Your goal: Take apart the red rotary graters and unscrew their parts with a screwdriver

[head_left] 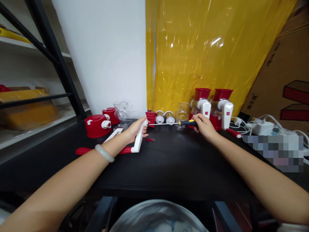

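My left hand [135, 130] is closed around a white crank handle [138, 143] with a red grip, held upright above the black table. In my right hand [203, 125] is a screwdriver [184, 122] with a black-and-yellow handle, lying level. Its long shaft points left, and the tip meets the top end of the crank; whether it sits in a screw is too small to tell. Below my left hand are small red pieces [149, 140] and a screw-like bit. Another white crank [113, 135] lies partly hidden behind my left forearm.
Red grater bases [98, 126] and clear plastic parts [123, 106] stand at left. Metal grater drums [170, 118] and a red part [151, 117] sit at the back. Two assembled rotary graters [223, 104] stand right, beside white cables and a power adapter [264, 128]. Black shelving [51, 51] borders the left.
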Tool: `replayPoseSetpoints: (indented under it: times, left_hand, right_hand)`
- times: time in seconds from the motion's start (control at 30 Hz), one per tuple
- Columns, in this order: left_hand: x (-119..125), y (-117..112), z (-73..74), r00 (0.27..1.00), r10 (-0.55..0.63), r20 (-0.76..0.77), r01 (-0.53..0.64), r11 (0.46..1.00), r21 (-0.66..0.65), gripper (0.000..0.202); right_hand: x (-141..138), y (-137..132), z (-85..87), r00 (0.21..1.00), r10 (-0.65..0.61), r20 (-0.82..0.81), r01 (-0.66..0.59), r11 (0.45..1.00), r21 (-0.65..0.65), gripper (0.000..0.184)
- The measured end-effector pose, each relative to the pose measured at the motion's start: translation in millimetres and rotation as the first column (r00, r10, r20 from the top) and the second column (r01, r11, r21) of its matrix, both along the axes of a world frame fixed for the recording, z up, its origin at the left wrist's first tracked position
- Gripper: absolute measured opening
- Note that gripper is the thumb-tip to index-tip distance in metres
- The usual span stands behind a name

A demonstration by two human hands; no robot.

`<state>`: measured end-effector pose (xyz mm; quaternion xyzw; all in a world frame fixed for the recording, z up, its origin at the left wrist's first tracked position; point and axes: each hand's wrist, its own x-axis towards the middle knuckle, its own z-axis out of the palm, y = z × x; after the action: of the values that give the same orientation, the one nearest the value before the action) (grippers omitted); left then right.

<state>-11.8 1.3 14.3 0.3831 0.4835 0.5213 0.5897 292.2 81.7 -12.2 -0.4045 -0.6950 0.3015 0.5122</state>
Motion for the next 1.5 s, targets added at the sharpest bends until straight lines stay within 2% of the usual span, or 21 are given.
replayPoseSetpoints:
  times: [0.3,1.13,1.5]
  left_hand:
    - [-2.5,4.2,-3.5,0.999,0.016,-0.028,-0.017,1.000,-0.017,0.038]
    - [-2.7,2.9,-2.6,1.000,0.000,-0.015,0.000,1.000,0.009,0.033]
    - [-1.0,0.8,-1.0,0.999,0.004,-0.044,-0.004,1.000,0.005,0.034]
  right_hand:
    - [-0.3,-0.5,1.4,1.000,-0.004,0.015,0.004,1.000,-0.003,0.033]
    - [-1.5,-3.2,3.1,1.000,0.019,-0.001,-0.019,1.000,-0.006,0.036]
    - [0.0,1.0,0.0,0.999,-0.007,0.036,0.007,1.000,-0.007,0.037]
